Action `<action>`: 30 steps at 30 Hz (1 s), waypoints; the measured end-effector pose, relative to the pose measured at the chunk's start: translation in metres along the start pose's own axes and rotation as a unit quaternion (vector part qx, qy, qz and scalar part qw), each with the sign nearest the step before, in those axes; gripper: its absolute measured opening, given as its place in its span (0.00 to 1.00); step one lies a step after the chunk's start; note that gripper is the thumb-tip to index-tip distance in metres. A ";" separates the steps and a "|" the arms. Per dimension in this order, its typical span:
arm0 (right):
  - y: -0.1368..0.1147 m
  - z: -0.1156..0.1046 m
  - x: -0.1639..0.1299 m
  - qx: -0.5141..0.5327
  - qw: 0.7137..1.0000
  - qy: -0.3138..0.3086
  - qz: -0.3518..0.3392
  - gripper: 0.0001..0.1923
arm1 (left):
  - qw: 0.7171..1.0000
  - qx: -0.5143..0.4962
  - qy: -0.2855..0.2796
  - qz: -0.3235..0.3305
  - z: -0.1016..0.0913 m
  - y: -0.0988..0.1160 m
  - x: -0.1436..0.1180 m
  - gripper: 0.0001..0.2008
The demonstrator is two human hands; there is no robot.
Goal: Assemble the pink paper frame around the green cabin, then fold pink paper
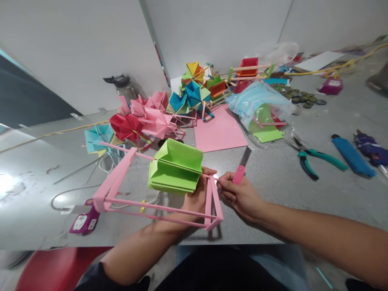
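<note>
My left hand [196, 197] closes round the green folded-paper wheel [177, 166] from behind, at its right end; most of the fingers are hidden. A thin pink rod [140, 154] runs through the wheel and across a pink stick frame [157, 208], which is tilted above the table. My right hand [239, 193] pinches the rod's right end, just outside the frame. A small pink piece with a round pin [239, 174] stands up at the right fingers, with a flat grey strip [246, 155] beyond it; whether the hand grips this piece too, I cannot tell.
Pink paper wheels [156, 119], blue ones [194, 93] and a pink sheet [220, 129] lie behind. Pliers [321, 157], a blue-handled tool [353, 155] and a glue gun [371, 147] are at right. A purple block [85, 218] and cable are at left.
</note>
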State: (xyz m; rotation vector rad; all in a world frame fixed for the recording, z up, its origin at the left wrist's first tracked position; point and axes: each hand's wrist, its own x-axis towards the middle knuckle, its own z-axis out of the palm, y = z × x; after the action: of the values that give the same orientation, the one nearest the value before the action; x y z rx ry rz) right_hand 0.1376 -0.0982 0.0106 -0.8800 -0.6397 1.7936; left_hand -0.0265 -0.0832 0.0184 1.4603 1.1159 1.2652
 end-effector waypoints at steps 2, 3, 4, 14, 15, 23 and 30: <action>0.000 -0.001 0.001 -0.015 1.000 0.002 -0.018 0.25 | 1.000 -0.012 -0.001 0.026 0.000 -0.001 0.000 0.28; -0.001 -0.001 0.001 -0.029 0.999 0.001 -0.031 0.26 | 0.999 -0.017 0.005 0.035 0.000 -0.002 0.000 0.27; -0.001 -0.001 0.001 -0.047 0.998 0.002 -0.045 0.26 | 0.999 -0.022 0.011 0.039 0.000 -0.004 0.000 0.26; -0.012 0.003 -0.004 -0.237 0.959 -0.024 -0.156 0.22 | 0.991 -0.130 0.035 -0.024 0.005 -0.008 0.003 0.24; -0.011 0.003 -0.004 -0.244 0.957 -0.033 -0.151 0.22 | 0.992 -0.119 0.035 -0.024 0.005 -0.006 0.003 0.25; 0.002 0.000 -0.010 -0.224 0.961 -0.066 -0.150 0.26 | 0.979 -0.183 -0.015 -0.084 0.004 0.000 0.007 0.29; 0.001 -0.015 -0.002 -0.182 0.922 -0.165 -0.300 0.31 | 0.941 -0.299 -0.095 -0.131 -0.002 0.009 0.021 0.29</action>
State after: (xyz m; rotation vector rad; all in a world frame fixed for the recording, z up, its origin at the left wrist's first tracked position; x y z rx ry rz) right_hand 0.1495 -0.0995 0.0019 -0.5260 -1.3375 1.2799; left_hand -0.0259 -0.0649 0.0313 0.9157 0.6817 1.1147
